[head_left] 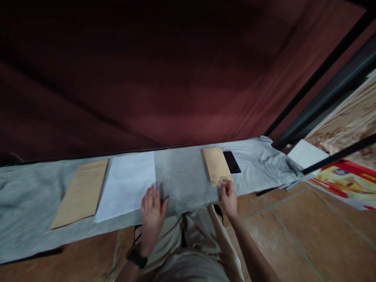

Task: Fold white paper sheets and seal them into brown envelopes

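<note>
My left hand [153, 210] rests with fingers spread at the lower right corner of a white sheet of paper [127, 182], partly over the grey cloth. My right hand [229, 197] pinches the near edge of a small brown paper envelope [216, 164], which lies flat; it looks like a stack, but I cannot tell how many. Just right of the envelope is a black-screened phone [232, 162], its left side partly hidden by the envelope. A larger brown paper envelope [82, 192] lies left of the white sheet.
Grey cloth [182, 172] covers the long narrow surface. Behind it hangs a dark red curtain [176, 98]. At the right stand dark metal bars [320, 72], with a white board [307, 154] and a red and yellow printed package [349, 182] near the tiled floor [282, 235].
</note>
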Demonstrator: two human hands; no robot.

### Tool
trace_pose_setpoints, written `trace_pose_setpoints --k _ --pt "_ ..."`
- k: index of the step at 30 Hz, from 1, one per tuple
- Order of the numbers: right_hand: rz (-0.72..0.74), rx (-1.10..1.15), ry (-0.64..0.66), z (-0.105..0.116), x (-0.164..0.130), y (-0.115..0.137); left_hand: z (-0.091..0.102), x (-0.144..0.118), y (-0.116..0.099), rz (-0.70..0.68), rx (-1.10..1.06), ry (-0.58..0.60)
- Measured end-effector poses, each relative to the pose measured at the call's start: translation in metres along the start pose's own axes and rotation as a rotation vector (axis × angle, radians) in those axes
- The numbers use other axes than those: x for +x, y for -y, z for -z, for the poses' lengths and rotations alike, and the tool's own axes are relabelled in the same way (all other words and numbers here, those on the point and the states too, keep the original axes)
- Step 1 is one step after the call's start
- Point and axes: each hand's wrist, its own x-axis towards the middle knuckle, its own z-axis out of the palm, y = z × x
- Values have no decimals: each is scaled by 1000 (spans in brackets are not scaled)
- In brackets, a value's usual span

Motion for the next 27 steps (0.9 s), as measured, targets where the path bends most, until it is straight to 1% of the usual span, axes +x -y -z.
trace_pose_setpoints --k 1,3,5,8,10,12,15,18,20,22,24,25,27 --pt "61 -11 75 -9 -7 4 6 -3 8 13 82 -21" --pt "199 -44 176 -29 -20 10 16 -10 24 30 211 -24" --pt "323 -95 232 -47 -28 14 25 -16 40 30 296 6" --pt "453 -219 247 -66 -33 13 35 -21 59 8 369 91" --pt "513 -312 238 -71 -35 10 40 -23 67 2 403 167" --pt "555 -376 234 -73 -36 7 43 -22 70 4 423 235" --pt "587 -401 235 -72 -36 4 49 -21 71 -3 405 294" --pt "601 -394 246 -71 -37 2 61 -18 75 -56 323 340" --pt "595 -384 246 -70 -37 3 72 -15 79 -49 287 349" --pt "571 -364 246 -71 -36 5 82 -11 80 -10 300 318" --pt "524 -322 246 -72 -35 8 85 -6 74 -12 325 266" --pt "488 -288 241 -72 -34 11 83 -4 68 -42 327 244" --pt "396 -185 233 -74 -31 17 71 -2 49 -135 301 227"
